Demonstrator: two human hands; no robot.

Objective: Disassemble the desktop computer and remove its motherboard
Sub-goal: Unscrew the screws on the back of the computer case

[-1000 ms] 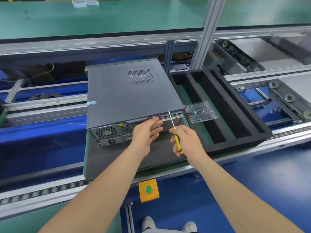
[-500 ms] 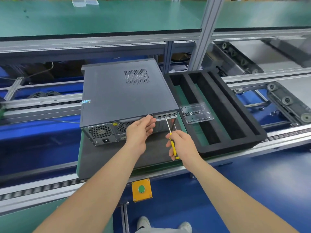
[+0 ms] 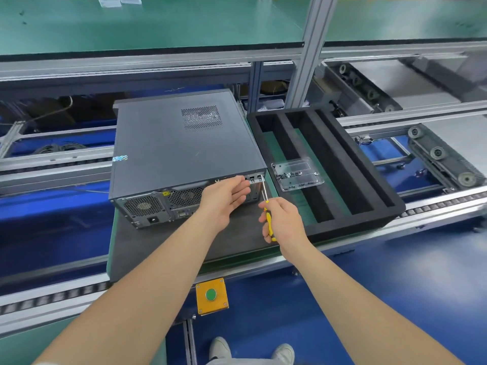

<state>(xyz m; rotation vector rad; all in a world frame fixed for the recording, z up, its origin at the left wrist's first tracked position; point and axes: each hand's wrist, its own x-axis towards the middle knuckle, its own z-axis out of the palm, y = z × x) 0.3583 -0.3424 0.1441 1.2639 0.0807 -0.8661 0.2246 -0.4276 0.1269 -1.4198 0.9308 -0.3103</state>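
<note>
Gripping yellow screwdriver (image 3: 266, 204), right hand (image 3: 286, 222) at computer (image 3: 184, 146) rear edge, left hand (image 3: 224, 198) beside it, grip wide.

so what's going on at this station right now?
A person is starting on the desktop computer, which lies flat on a dark mat on the line. The right hand grips a yellow-handled screwdriver, its tip up at the top right corner of the rear panel. The left hand is open, fingers at the panel's upper edge beside it. The case cover is on, so no motherboard shows yet. A clear parts box sits in the black foam tray alongside.
</note>
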